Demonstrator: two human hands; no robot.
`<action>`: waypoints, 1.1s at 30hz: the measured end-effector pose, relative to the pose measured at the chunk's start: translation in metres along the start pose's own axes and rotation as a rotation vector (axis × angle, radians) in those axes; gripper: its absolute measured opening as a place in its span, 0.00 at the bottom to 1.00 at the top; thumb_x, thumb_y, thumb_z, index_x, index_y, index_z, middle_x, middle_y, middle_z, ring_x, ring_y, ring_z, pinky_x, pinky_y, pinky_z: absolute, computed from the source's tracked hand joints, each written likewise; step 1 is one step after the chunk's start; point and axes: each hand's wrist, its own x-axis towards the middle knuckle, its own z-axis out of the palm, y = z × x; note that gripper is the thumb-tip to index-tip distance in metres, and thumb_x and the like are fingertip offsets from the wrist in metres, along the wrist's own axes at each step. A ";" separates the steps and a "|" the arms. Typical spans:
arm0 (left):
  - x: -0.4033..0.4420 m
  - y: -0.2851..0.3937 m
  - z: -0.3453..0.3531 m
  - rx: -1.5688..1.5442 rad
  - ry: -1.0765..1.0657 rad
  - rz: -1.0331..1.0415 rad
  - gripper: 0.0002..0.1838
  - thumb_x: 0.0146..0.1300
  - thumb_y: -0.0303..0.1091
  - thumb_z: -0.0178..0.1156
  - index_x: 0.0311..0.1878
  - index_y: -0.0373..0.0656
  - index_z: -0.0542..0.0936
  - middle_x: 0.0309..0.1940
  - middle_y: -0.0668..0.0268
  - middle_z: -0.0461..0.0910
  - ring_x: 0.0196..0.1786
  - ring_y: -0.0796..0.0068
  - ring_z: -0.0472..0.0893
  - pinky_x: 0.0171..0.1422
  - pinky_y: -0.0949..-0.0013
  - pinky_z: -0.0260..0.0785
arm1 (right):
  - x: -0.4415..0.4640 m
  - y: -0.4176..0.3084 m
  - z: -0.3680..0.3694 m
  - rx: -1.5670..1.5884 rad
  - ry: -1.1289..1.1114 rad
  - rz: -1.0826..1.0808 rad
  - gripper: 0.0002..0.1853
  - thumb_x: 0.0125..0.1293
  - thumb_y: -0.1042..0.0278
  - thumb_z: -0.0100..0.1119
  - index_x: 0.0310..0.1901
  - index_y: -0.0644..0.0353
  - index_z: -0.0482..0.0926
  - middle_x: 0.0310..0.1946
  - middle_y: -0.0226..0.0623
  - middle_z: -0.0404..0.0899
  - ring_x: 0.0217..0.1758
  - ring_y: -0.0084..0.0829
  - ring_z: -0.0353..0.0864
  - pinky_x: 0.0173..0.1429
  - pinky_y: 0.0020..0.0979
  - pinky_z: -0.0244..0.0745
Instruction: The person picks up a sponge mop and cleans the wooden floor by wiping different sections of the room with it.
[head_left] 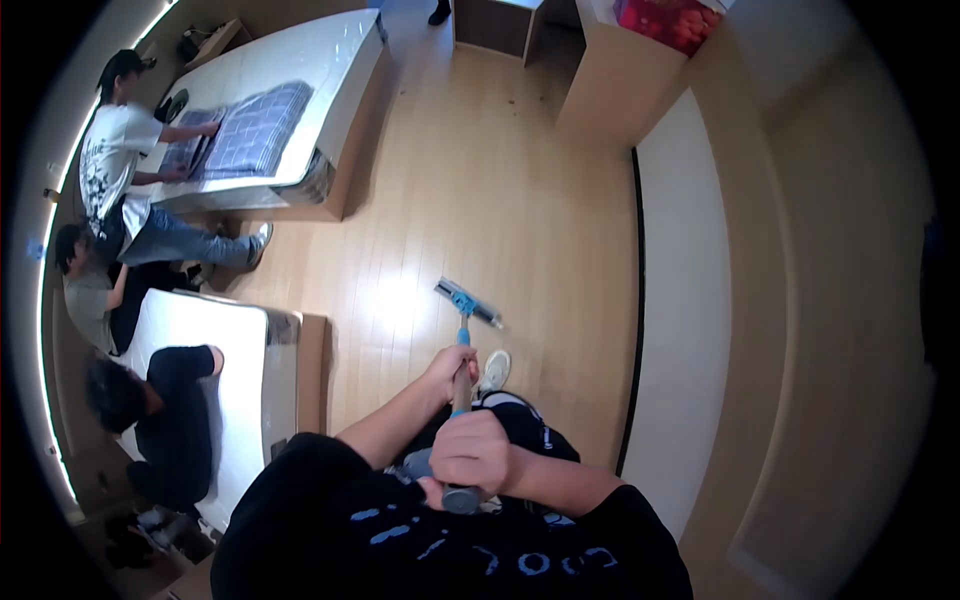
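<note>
A flat mop [480, 311] with a blue joint and a narrow grey head rests on the wooden floor ahead of me. My left hand [452, 371] is wrapped around its handle partway down. Closer to my body, my right hand [470, 452] grips the same handle near its grey end cap [462, 500]. One of my white shoes [495, 371] shows just right of the handle.
On the left stand two beds with pale mattresses [335, 50] [235, 360]; folded checked bedding [255, 130] lies on the farther one. Three people are beside the beds. A wooden cabinet [620, 85] and a white panel [685, 260] border the floor at right.
</note>
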 end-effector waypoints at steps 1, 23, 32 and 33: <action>-0.003 0.024 0.015 0.026 0.024 -0.004 0.06 0.60 0.27 0.52 0.28 0.40 0.68 0.18 0.67 0.70 0.18 0.78 0.69 0.24 0.75 0.69 | 0.021 0.015 -0.009 0.014 0.043 -0.001 0.12 0.46 0.75 0.68 0.19 0.58 0.70 0.17 0.32 0.70 0.17 0.36 0.71 0.21 0.32 0.64; 0.138 0.678 0.253 0.605 -0.154 -0.059 0.06 0.60 0.33 0.56 0.32 0.43 0.71 0.22 0.69 0.71 0.21 0.78 0.71 0.21 0.73 0.66 | 0.483 0.466 -0.118 -0.176 0.006 0.116 0.19 0.45 0.53 0.67 0.26 0.61 0.73 0.21 0.39 0.73 0.26 0.44 0.77 0.30 0.40 0.69; 0.285 0.847 0.367 0.829 -0.245 -0.288 0.05 0.59 0.31 0.54 0.30 0.43 0.69 0.20 0.68 0.69 0.20 0.77 0.68 0.24 0.74 0.62 | 0.574 0.641 -0.237 -0.233 0.194 0.174 0.16 0.46 0.55 0.66 0.28 0.57 0.73 0.19 0.38 0.72 0.25 0.45 0.75 0.28 0.41 0.67; 0.281 0.863 0.395 0.890 -0.203 -0.304 0.05 0.60 0.30 0.54 0.31 0.42 0.69 0.20 0.68 0.69 0.20 0.78 0.67 0.25 0.75 0.62 | 0.588 0.655 -0.249 -0.239 0.206 0.183 0.16 0.46 0.55 0.65 0.28 0.57 0.73 0.19 0.38 0.72 0.24 0.44 0.75 0.27 0.41 0.67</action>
